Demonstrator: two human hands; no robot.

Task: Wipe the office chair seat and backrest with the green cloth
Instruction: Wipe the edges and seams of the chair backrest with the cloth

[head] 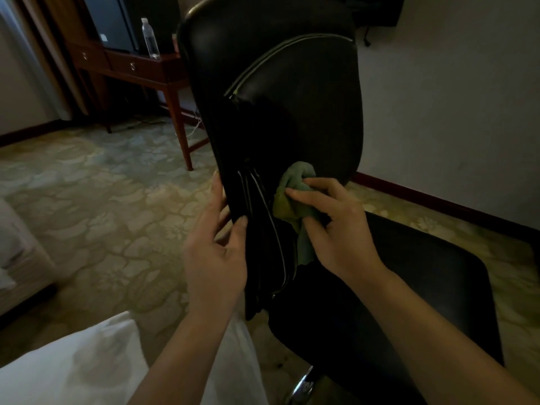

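Observation:
The black leather office chair fills the middle of the view, its tall backrest (292, 92) upright and its seat (423, 287) low at the right. My left hand (216, 247) grips the backrest's left edge, thumb on the front and fingers behind it. My right hand (336, 226) holds the bunched green cloth (295, 194) and presses it against the lower part of the backrest, just above where it meets the seat. Part of the cloth hangs below my fingers.
A dark wooden desk (140, 68) with drawers stands at the back left, a clear water bottle (150, 39) on it. White bedding (73, 369) lies at the bottom left. Patterned carpet (102, 200) covers the floor. A pale wall (453, 112) runs behind the chair.

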